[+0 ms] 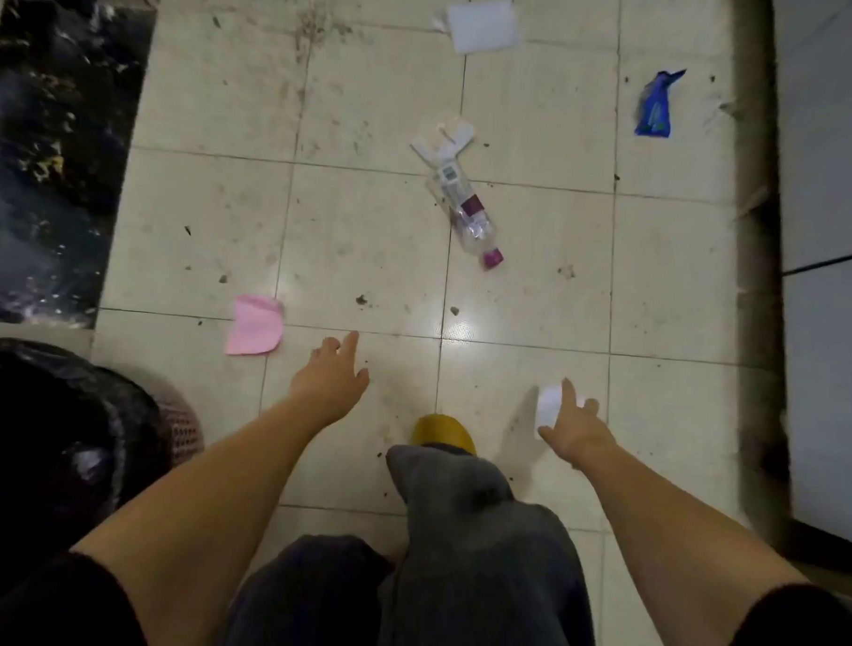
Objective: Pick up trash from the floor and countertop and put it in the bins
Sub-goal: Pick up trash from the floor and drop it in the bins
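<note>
Head view: two hands reach over a littered floor (527, 298).
Left hand (331, 379) spread, empty; right hand (573, 427) pinches white paper (549, 406).

Grimy pale tiled floor (369, 232); dark, perhaps marble, slab (45, 159) left.

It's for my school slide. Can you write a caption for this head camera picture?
Two hands reach toward a tiled floor littered with paper and a bottle.
</note>
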`<act>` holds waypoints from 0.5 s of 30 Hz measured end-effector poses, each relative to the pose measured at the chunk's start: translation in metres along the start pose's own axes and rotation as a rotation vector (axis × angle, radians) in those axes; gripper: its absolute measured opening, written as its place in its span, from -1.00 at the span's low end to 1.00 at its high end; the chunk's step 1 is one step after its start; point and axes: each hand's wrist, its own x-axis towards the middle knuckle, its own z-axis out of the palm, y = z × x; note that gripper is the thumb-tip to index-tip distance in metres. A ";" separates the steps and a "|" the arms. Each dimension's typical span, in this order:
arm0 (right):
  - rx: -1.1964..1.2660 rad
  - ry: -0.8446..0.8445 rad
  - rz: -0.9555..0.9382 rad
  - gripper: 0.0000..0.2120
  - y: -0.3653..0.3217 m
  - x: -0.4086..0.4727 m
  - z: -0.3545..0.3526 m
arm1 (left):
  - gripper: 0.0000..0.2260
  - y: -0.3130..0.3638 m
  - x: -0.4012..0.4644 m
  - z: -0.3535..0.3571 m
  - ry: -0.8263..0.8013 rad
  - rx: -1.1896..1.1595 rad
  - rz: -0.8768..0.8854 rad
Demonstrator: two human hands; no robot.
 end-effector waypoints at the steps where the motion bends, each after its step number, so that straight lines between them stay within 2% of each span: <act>1: 0.028 -0.007 0.028 -0.15 0.003 0.011 0.010 | -0.46 -0.004 0.012 0.006 0.001 0.007 -0.006; 4: 0.158 -0.014 0.119 -0.09 0.013 0.054 0.038 | -0.45 -0.021 0.055 0.021 0.039 0.012 -0.013; 7: 0.220 0.088 0.156 -0.22 0.024 0.095 0.058 | -0.46 -0.040 0.091 0.027 0.138 0.019 -0.040; 10: 0.159 0.237 0.175 -0.45 0.032 0.119 0.065 | -0.46 -0.062 0.123 0.028 0.248 -0.007 -0.201; 12: 0.013 0.251 0.134 -0.46 0.040 0.127 0.063 | -0.41 -0.074 0.139 0.028 0.306 -0.052 -0.349; 15: -0.042 0.229 0.153 -0.43 0.044 0.138 0.053 | -0.33 -0.088 0.155 0.032 0.251 -0.212 -0.551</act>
